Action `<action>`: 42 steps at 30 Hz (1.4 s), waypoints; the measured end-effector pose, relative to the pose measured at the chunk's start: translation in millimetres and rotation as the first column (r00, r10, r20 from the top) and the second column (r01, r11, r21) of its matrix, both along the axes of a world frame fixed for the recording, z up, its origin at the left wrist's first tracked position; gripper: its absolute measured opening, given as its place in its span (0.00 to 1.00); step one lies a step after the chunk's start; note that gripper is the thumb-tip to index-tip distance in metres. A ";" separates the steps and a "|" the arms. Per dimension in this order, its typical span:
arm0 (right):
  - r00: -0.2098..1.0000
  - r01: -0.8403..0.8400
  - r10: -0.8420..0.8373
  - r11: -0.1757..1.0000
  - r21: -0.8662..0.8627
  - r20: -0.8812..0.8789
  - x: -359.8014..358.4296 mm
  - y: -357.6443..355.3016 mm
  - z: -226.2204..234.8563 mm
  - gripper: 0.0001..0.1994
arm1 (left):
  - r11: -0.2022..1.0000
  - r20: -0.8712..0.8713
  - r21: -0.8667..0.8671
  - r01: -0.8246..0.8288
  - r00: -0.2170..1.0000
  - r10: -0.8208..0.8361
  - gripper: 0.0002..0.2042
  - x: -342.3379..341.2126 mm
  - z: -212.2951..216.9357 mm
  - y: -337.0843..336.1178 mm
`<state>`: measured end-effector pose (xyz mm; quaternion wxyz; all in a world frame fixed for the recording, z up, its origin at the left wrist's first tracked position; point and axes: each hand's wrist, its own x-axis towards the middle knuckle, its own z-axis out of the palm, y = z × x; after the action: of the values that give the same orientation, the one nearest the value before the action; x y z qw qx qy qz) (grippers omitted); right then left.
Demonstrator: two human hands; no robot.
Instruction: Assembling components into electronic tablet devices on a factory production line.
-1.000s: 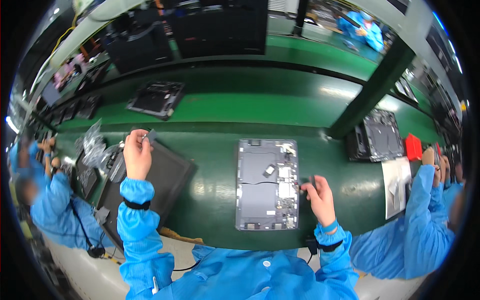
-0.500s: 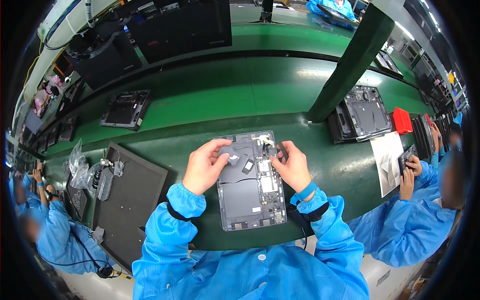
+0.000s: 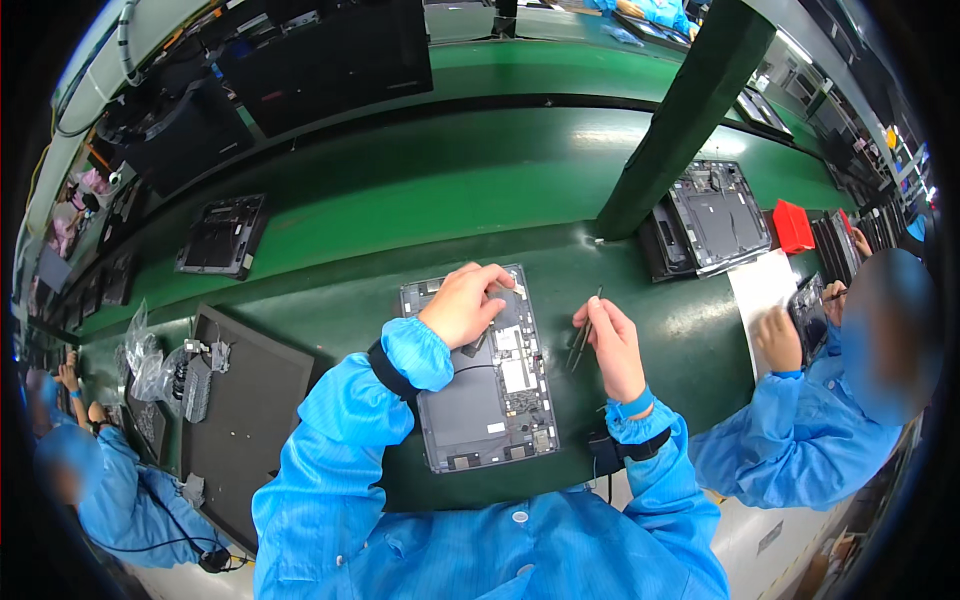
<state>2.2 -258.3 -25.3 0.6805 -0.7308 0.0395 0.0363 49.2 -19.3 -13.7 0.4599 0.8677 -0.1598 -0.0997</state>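
An opened tablet-like device (image 3: 452, 415) lies on the green bench before me. Its circuit board (image 3: 517, 365) runs down the right half, with a thin black cable crossing the middle. My left hand (image 3: 462, 308) rests over the device's upper part, palm down. Its index finger reaches to a whitish strip (image 3: 519, 287) near the top edge, thumb apart from it, and I see nothing gripped there. The palm hides what lies beneath. Right of the device, my right hand (image 3: 615, 350) holds dark tweezers (image 3: 579, 340), tips down, above the bench.
A dark panel tray (image 3: 245, 400) with clear plastic wrap (image 3: 146, 345) stands left. Opened devices (image 3: 715, 215) are stacked behind a green post (image 3: 680, 130) at right, near a red bin (image 3: 793, 228). Another opened device (image 3: 221, 235) lies far left. Co-workers in blue sit on both sides.
My left hand has moved right across the device's top; the grey piece at its fingers is out of sight. My right hand has drawn off the device, the tweezers now plainly visible.
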 end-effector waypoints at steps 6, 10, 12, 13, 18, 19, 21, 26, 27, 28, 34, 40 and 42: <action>0.997 0.056 -0.031 0.927 0.371 -0.075 -11.0 1.2 -5.1 0.07 | 0.991 0.385 0.127 -0.034 0.923 -0.018 0.09 -13.4 7.2 -7.7; 0.995 -0.095 0.099 0.958 0.272 -0.003 -8.9 4.3 -0.1 0.09 | 0.992 0.359 0.118 0.043 0.929 -0.084 0.08 -21.4 0.0 -5.2; 0.990 -0.134 0.124 0.978 0.158 0.072 -7.3 3.8 -2.0 0.09 | 0.990 0.353 0.136 0.044 0.931 -0.090 0.09 -23.4 1.6 -6.9; 0.977 -0.160 0.152 0.986 0.039 0.148 -6.8 3.6 -2.9 0.09 | 0.987 0.350 0.154 0.049 0.931 -0.100 0.09 -24.1 1.8 -8.2; 0.963 -0.224 0.226 0.974 -0.028 0.146 -7.2 1.7 3.4 0.08 | 0.987 0.373 0.160 0.031 0.923 -0.089 0.11 -23.6 2.0 -10.0; 0.961 -0.235 0.242 0.970 -0.067 0.131 -7.2 1.7 4.1 0.08 | 0.987 0.374 0.161 0.032 0.923 -0.090 0.10 -23.8 1.2 -10.0; 0.960 -0.233 0.251 0.963 -0.137 0.127 -5.3 3.0 4.9 0.08 | 0.987 0.373 0.161 0.030 0.924 -0.089 0.10 -23.5 -1.4 -10.3; 0.991 -0.091 0.085 0.994 0.055 0.105 -0.8 11.6 -3.0 0.06 | 0.989 0.427 0.147 -0.014 0.903 -0.051 0.09 -16.5 -6.0 -15.2; 0.991 -0.093 0.087 0.994 0.055 0.105 0.4 12.3 -2.6 0.06 | 0.989 0.427 0.147 -0.016 0.903 -0.049 0.09 -17.3 -4.5 -16.4; 0.995 -0.073 0.065 0.990 0.122 0.070 1.6 13.0 -2.1 0.06 | 0.991 0.450 0.133 -0.027 0.892 -0.036 0.08 -19.3 -1.8 -17.6; 0.997 -0.021 0.040 0.967 0.254 -0.070 3.8 13.6 -3.6 0.06 | 0.990 0.399 0.137 -0.029 0.917 -0.028 0.06 -37.8 -8.7 -20.1; 0.992 -0.027 0.066 0.948 0.316 -0.112 -1.0 19.5 -8.8 0.07 | 0.980 0.393 0.195 -0.032 0.918 -0.048 0.05 -42.5 -10.9 -23.5; 0.992 -0.030 0.069 0.946 0.322 -0.109 -1.3 20.5 -8.8 0.07 | 0.980 0.403 0.196 -0.029 0.914 -0.053 0.05 -41.9 -11.6 -23.1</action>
<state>0.9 -237.7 -34.0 0.7850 -0.6083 0.0552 0.1028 7.3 -42.4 -25.3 0.3277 0.9098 -0.2463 0.0643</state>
